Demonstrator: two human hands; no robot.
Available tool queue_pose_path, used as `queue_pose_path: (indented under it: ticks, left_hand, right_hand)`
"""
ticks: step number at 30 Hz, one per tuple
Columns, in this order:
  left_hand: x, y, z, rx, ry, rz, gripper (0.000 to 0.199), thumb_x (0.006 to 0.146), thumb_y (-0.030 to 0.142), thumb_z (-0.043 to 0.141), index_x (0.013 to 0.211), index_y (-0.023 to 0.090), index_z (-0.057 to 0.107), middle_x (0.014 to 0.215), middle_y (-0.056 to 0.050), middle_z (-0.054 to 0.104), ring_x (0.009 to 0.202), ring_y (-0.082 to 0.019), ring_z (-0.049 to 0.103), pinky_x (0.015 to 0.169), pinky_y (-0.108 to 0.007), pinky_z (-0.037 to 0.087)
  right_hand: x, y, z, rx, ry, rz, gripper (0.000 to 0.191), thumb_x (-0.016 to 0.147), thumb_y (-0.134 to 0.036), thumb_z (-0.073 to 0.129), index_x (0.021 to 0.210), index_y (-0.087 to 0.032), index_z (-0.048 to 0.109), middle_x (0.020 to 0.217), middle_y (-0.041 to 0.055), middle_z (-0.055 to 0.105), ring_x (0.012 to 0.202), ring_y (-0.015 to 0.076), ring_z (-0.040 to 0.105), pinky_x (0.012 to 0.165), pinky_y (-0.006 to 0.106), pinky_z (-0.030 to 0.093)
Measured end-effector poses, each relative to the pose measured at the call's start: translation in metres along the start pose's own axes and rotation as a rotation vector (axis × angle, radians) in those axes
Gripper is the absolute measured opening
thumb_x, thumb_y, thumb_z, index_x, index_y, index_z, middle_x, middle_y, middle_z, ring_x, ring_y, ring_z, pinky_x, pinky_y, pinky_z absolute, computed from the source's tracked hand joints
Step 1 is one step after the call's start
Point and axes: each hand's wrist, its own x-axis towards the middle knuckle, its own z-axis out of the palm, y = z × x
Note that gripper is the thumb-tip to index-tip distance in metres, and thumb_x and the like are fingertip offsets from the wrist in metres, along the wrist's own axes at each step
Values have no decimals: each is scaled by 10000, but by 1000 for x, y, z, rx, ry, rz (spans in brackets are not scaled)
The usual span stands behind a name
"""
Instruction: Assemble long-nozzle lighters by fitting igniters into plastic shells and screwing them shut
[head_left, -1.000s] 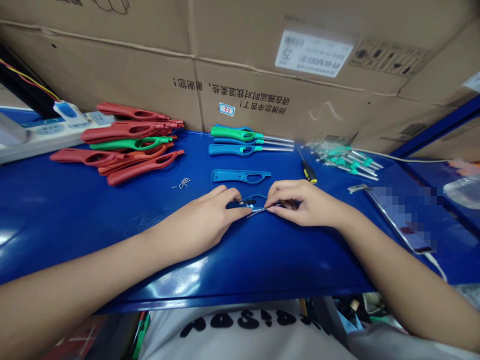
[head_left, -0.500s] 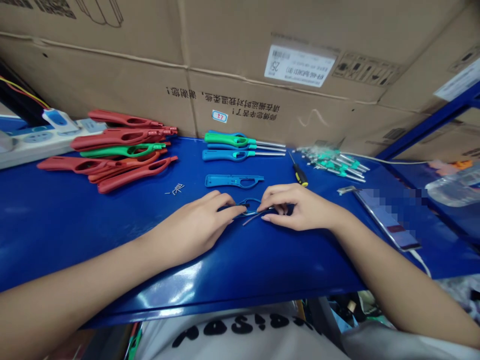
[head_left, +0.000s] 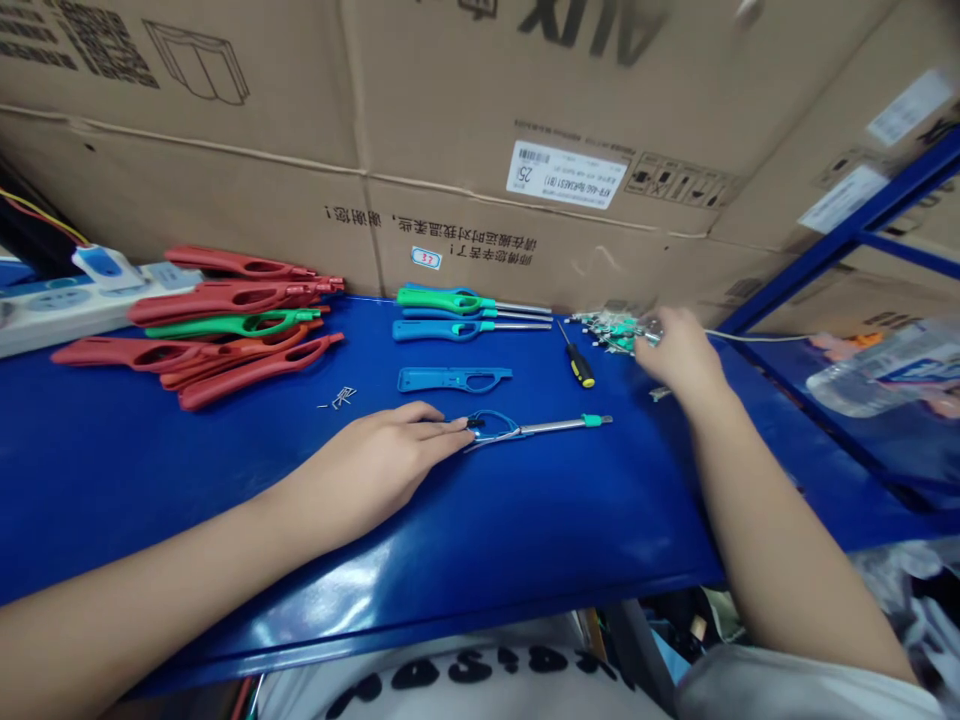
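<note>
My left hand (head_left: 390, 455) lies over the handle end of a blue lighter shell (head_left: 491, 415), its fingers pressed together on it. From that shell a metal tube (head_left: 559, 426) with a green collar points right. Above it rests a separate blue shell half (head_left: 450, 379). My right hand (head_left: 679, 350) is at the pile of green-and-metal tubes (head_left: 619, 332), fingers bent and blurred; whether they grip a tube is unclear. A black-and-yellow screwdriver (head_left: 578, 366) lies left of that hand.
Red, orange and green lighter shells (head_left: 240, 300) are heaped at the left, near a white power strip (head_left: 67, 300). Assembled blue and green lighters (head_left: 442, 329) lie at centre back, before a cardboard box (head_left: 450, 120). Small pins (head_left: 344, 397) and a plastic bottle (head_left: 885, 370) are also there.
My right hand has left the blue shell and moved right and away to the tube pile, leaving the metal tube visible. My left hand stays on the shell. The view has shifted.
</note>
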Motion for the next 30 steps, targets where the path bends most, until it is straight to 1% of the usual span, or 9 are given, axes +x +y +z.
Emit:
queue_pose_path:
  ticks: [4,10,14,16,19,21,23,26,30]
  left_hand:
    - [-2,2,-2,42,-4,-30,454,966,86,432,1371,194,606,1236,-122,701,1108,-258,674,875,-387,608]
    - [-3,3,-3,72,-24,-67,463,949,77,437,1368,174,607,1182,-152,699,1053,-264,697,826,-381,620]
    - [-4,3,-1,31,30,-28,403,962,91,448,1314,155,634,1178,-128,721,1063,-259,692,877,-396,607]
    - [-4,4,-1,16,54,-28,364,969,118,463,1281,149,647,1187,-114,725,1056,-262,694,909,-419,597]
    - [-3,6,-1,9,66,-69,335,976,157,477,1260,154,653,1192,-101,724,1052,-265,690,916,-434,592]
    - [-2,7,-1,7,66,-93,322,986,180,477,1249,155,660,1186,-100,723,1052,-267,682,914,-441,588]
    - [0,6,-1,-7,70,-114,310,997,204,479,1238,158,668,1179,-99,720,1061,-268,669,928,-448,577]
    - [3,4,1,-51,75,-150,292,1009,236,488,1224,175,676,1156,-94,713,1073,-262,650,945,-452,560]
    - [5,2,4,-97,92,-162,273,1015,263,500,1197,179,684,1138,-100,692,1075,-256,635,952,-444,547]
  right_hand:
    - [8,22,13,-16,-31,81,136,735,-143,689,844,-165,611,944,162,582,868,283,574,740,396,410]
    - [9,26,16,31,-16,78,191,704,-150,755,725,-199,571,824,111,574,763,240,540,646,350,357]
    - [10,20,10,96,39,22,239,759,-323,769,742,-216,556,801,113,612,731,231,541,618,348,363]
    - [8,9,9,214,28,-7,299,770,-443,754,783,-222,553,772,93,629,662,203,538,600,342,400]
    - [-3,-20,9,553,-132,-70,382,734,-528,759,841,-225,553,762,47,635,580,160,529,547,317,453]
    - [-18,-44,8,624,-262,-198,365,732,-482,783,872,-218,573,774,25,634,612,148,549,563,294,472]
    - [-36,-67,8,623,-391,-289,309,772,-444,769,858,-201,599,684,-7,590,587,134,531,550,271,446]
    - [-58,-91,9,560,-550,-456,223,841,-389,724,880,-182,651,669,-13,597,602,125,537,572,252,416]
    - [-66,-96,14,461,-610,-618,120,914,-297,636,923,-180,663,808,15,675,653,118,563,629,250,423]
